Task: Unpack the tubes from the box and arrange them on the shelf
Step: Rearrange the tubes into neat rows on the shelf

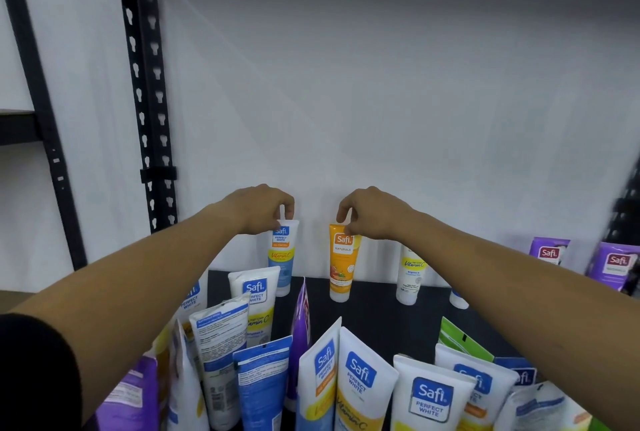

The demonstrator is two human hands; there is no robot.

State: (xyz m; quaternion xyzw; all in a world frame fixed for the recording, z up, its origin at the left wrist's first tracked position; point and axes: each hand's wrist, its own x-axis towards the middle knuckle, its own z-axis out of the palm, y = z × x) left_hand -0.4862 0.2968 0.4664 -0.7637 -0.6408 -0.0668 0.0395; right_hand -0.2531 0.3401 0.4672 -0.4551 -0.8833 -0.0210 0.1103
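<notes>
My left hand [264, 209] pinches the top seam of a white and blue Safi tube [283, 259] that stands cap-down at the back of the black shelf [377, 309]. My right hand [372, 214] pinches the top of an orange Safi Naturals tube [343, 264], also upright on its cap, a little to the right. A white and yellow tube [410, 276] stands further right, partly behind my right forearm. Several more white, blue and purple tubes [360, 385] stand crowded along the front of the shelf. No box is in view.
Purple Safi tubes [614, 264] stand at the far right of the shelf. A black perforated upright [147, 91] rises at the left, with a white wall [381, 84] behind the shelf. Bare shelf surface lies between the back row and the front tubes.
</notes>
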